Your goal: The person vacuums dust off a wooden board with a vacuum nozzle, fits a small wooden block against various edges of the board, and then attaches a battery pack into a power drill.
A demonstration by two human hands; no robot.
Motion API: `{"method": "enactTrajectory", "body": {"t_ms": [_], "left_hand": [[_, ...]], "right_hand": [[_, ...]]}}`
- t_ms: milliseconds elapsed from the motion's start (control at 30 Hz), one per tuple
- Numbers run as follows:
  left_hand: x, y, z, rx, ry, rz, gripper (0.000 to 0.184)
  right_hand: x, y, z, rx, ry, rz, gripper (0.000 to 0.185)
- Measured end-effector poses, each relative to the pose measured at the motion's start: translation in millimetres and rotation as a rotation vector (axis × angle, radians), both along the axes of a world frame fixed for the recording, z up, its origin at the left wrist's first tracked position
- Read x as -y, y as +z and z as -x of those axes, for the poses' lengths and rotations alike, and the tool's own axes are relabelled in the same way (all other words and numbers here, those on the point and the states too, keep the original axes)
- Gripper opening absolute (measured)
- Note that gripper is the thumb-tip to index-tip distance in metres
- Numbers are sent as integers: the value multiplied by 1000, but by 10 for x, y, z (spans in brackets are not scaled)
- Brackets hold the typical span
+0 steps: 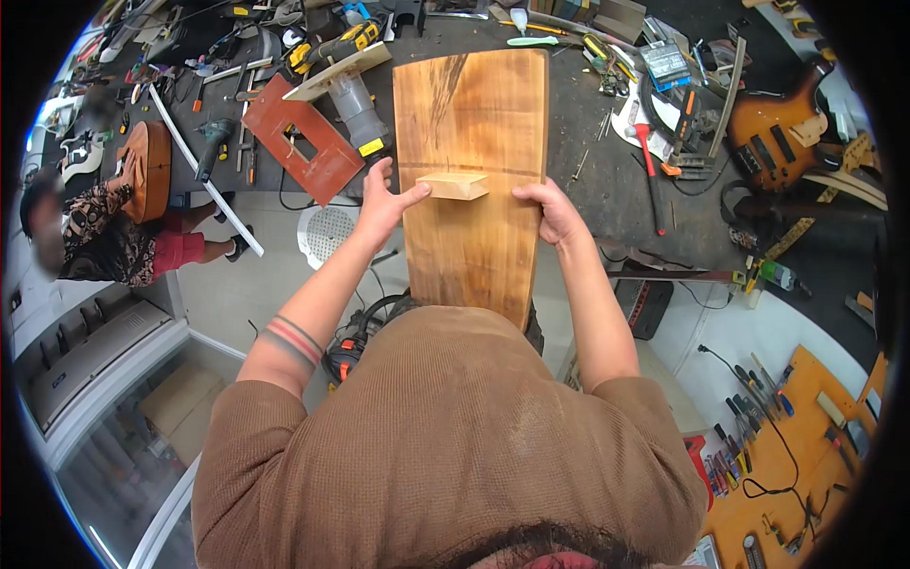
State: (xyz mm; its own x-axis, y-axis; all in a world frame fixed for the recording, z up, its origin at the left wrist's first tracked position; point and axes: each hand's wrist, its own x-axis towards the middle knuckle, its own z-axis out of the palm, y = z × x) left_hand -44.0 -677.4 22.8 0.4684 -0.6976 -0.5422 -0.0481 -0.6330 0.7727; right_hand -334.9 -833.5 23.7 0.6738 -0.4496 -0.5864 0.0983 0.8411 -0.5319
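A broad, varnished-looking wooden board (474, 247) stretches from the bench edge towards my body. Across its middle lies a small pale wooden block (453, 185) with slanted ends. My left hand (383, 201) is at the board's left edge, its thumb reaching over to the block's left end. The other fingers of that hand are raised and apart, beside the board. On the opposite edge, my right hand (559, 213) has its thumb on top of the board, level with the block. Its remaining fingers are curled at the side and partly hidden.
Left of the board are a router (355, 109) with a flat base and a reddish template plate (301, 137). A hammer (650, 175) and an electric guitar body (782, 133) lie to the right. Another person (114, 218) holds an acoustic guitar (149, 171) at far left.
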Motion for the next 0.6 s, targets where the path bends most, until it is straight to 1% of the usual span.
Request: {"method": "enactTrajectory", "body": {"t_ms": [67,167,200,300,400,467,533,600], "left_hand": [[-113,16,20,13,54,-23,111],[-92,569,88,-351,87,-169,91],[-142,579,74,-445,67,-145,71],[-296,875,90,-641,36,-44,53],[-434,1220,119,-843,12,113,47],[-496,1507,120,-935,15,212,49],[-536,1944,159,-995,32,299,50],[-598,2134,142,-1069,20,400,48]], "right_hand": [[-94,293,-2,-35,-3,47,61],[-272,662,34,-97,-25,143,59],[-355,792,58,-119,-37,177,58],[-641,1335,89,-121,-60,285,57],[-932,1813,106,-142,-82,444,53],[-1095,2103,97,-138,-75,540,48],[-1253,2281,67,-158,-86,665,46],[-1380,2463,25,-170,-90,794,45]]}}
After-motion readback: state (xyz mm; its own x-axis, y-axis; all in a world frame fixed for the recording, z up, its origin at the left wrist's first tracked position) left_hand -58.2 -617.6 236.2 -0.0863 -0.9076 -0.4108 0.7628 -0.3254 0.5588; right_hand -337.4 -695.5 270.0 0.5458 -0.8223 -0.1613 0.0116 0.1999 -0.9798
